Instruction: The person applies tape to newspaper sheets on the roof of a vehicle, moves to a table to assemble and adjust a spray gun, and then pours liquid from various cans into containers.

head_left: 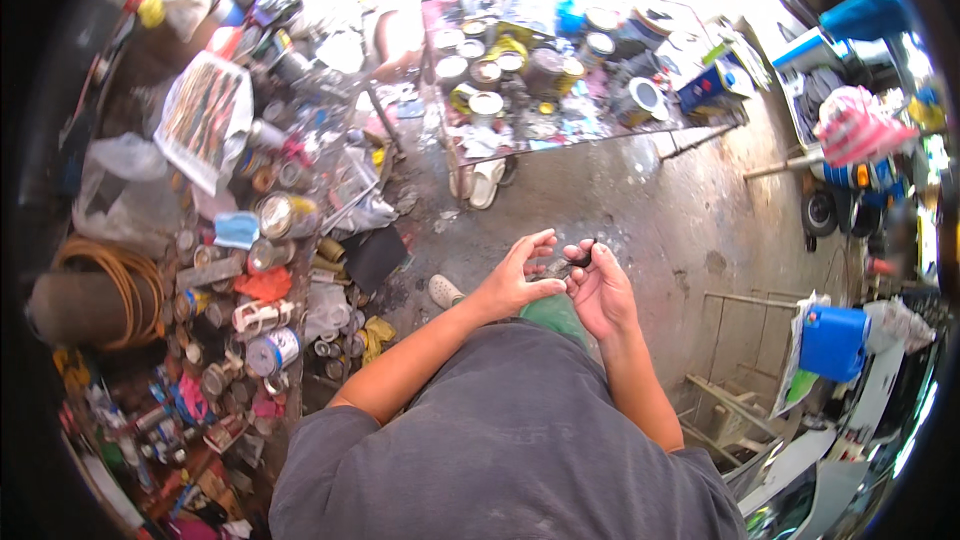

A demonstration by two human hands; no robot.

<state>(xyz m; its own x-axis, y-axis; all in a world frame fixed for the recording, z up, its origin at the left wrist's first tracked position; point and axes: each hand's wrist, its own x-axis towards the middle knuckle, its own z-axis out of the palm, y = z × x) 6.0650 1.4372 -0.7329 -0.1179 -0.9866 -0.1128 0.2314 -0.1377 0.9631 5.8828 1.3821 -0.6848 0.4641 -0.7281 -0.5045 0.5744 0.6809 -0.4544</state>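
Observation:
In front of my body, both hands are raised close together above the concrete floor. My right hand [604, 292] pinches a small black object [583, 259] between thumb and fingers; it is too small to tell its kind. Just to the left, my left hand [518, 280] has its fingers spread and curved toward the right hand, with nothing seen in it. The fingertips of the two hands nearly meet, and I cannot tell whether they touch.
Ahead stands a table [600, 143] crowded with paint cans and a blue rectangular tin [712, 86]. Cans, bags and rags cover the left bench, beside a coiled orange hose [135, 275]. At right are a metal frame [745, 300] and a blue jerrycan [833, 343].

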